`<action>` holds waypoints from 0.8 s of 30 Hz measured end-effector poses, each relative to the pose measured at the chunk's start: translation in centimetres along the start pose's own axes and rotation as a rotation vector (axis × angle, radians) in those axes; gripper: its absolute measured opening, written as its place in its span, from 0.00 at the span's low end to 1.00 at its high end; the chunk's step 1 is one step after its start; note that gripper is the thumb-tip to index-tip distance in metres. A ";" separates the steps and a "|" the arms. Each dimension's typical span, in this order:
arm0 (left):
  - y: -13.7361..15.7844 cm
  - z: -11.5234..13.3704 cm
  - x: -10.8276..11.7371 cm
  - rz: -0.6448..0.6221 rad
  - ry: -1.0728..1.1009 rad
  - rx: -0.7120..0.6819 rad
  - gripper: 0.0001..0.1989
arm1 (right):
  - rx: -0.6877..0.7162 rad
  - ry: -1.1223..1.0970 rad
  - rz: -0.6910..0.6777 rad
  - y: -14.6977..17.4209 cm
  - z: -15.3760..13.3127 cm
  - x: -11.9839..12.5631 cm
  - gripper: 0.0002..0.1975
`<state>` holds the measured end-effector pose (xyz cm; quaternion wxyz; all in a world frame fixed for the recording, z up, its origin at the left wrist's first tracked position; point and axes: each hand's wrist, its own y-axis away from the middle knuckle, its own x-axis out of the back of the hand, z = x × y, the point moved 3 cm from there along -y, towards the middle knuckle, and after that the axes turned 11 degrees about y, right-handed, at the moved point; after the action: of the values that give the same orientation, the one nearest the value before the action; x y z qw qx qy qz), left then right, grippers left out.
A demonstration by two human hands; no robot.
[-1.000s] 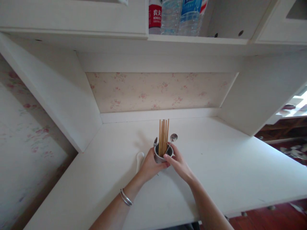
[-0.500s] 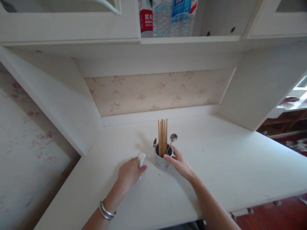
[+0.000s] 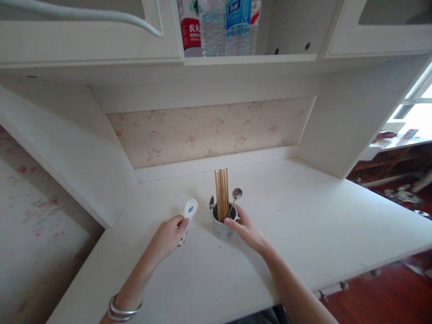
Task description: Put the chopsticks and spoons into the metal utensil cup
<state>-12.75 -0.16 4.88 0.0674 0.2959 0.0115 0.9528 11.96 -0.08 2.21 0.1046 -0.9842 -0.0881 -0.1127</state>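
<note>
A white ceramic soup spoon (image 3: 191, 208) with a small blue motif in its bowl is gripped by the handle in my left hand (image 3: 171, 233), bowl end pointing away from me. To its right stands a white patterned mug (image 3: 223, 231), upright on the white countertop (image 3: 209, 288). Several wooden chopsticks (image 3: 222, 195) stand in the mug, with a metal spoon (image 3: 237, 194) leaning right and another metal spoon (image 3: 211, 201) at the left rim. My right hand (image 3: 245, 229) is closed round the mug's right side, thumb at the front rim; its other fingers are partly hidden.
White panels close in the counter at left and right, with a floral back wall (image 3: 209, 130) behind. Overhead, a shelf holds several plastic bottles (image 3: 212, 31), and a cabinet door handle (image 3: 101, 17) juts out at upper left. Knobs line the counter's front edge at right.
My left hand has turned the ceramic spoon so its bowl's inside now faces me, and shifted slightly left. My right hand stays on the mug. The whole view has shifted a little.
</note>
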 end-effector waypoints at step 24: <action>-1.2 9.1 -6.4 0.304 0.012 -0.394 0.15 | 0.029 0.037 0.044 -0.2 0.6 -0.2 0.27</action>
<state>-2.19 0.04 8.69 -0.0206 0.2697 -0.2186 0.9376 11.87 0.23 1.64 0.1230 -0.9820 -0.0664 -0.1272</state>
